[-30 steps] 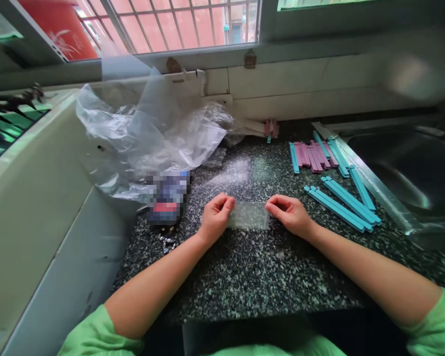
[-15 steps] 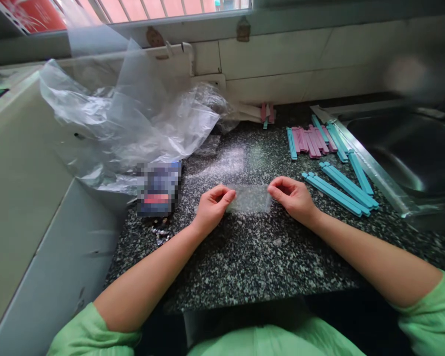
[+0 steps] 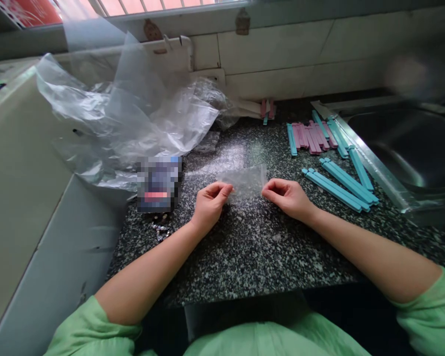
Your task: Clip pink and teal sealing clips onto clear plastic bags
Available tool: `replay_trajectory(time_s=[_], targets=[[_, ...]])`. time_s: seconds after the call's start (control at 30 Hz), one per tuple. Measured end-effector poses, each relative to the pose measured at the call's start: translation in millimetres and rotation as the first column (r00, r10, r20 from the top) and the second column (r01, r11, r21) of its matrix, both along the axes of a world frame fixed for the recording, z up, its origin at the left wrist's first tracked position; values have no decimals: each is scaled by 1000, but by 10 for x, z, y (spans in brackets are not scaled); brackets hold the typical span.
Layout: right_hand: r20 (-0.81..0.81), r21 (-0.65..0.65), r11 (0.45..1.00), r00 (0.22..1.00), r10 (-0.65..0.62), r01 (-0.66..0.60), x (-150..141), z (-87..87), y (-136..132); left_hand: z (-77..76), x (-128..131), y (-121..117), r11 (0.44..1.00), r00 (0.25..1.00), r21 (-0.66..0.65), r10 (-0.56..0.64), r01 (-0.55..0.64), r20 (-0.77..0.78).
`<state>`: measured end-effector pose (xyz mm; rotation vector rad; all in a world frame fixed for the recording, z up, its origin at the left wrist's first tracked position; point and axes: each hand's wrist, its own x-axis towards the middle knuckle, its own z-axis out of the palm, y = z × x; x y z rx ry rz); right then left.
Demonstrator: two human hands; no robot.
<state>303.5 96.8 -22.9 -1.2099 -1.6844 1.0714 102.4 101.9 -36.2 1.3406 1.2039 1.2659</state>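
Between my two hands a small clear plastic bag point(image 3: 244, 180) is held stretched out over the speckled countertop point(image 3: 244, 262). My left hand point(image 3: 212, 201) pinches its left edge with thumb and forefinger. At the near right corner of the bag, my right hand point(image 3: 289, 198) pinches it the same way. Nothing shows inside the see-through bag. Several turquoise bag clips point(image 3: 348, 184) lie just right of my right hand. Behind them is a row of pink bag clips point(image 3: 311, 137) with more turquoise ones.
Large crumpled plastic sheeting point(image 3: 133, 113) fills the back left. A blurred-out phone-like object point(image 3: 158, 185) lies left of my hands, with a beaded trinket point(image 3: 161, 230) below it. A steel sink point(image 3: 404, 148) is at the right. More clips point(image 3: 267, 110) sit near the wall.
The bag has turned so that more of it lies beyond my fingers, away from me. My right hand has shifted slightly left; both hands still pinch the bag.
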Motion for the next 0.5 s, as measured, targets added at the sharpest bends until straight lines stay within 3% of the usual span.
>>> replay_trajectory(time_s=[0.1, 0.17, 0.23, 0.33, 0.4, 0.5], targets=[[-4, 42, 999, 1000, -29, 30, 26, 24, 6, 2, -19, -16, 999, 999, 0, -50, 50, -19], [-23, 59, 997, 999, -48, 49, 47, 32, 14, 31, -29, -21, 985, 984, 37, -168, 170, -55], [-51, 62, 996, 997, -63, 66, 67, 31, 25, 79, -35, -24, 929, 929, 90, -348, 360, -122], [-75, 64, 994, 994, -81, 86, 89, 26, 39, 150, -45, -41, 789, 793, 139, -558, 599, -245], [-71, 70, 994, 995, -76, 81, 98, 34, 40, 172, -59, -58, 758, 768, 175, -569, 629, -296], [-13, 66, 998, 1000, 0, 1, 99, 68, 20, 163, -80, -74, 844, 873, 267, -387, 465, -296]])
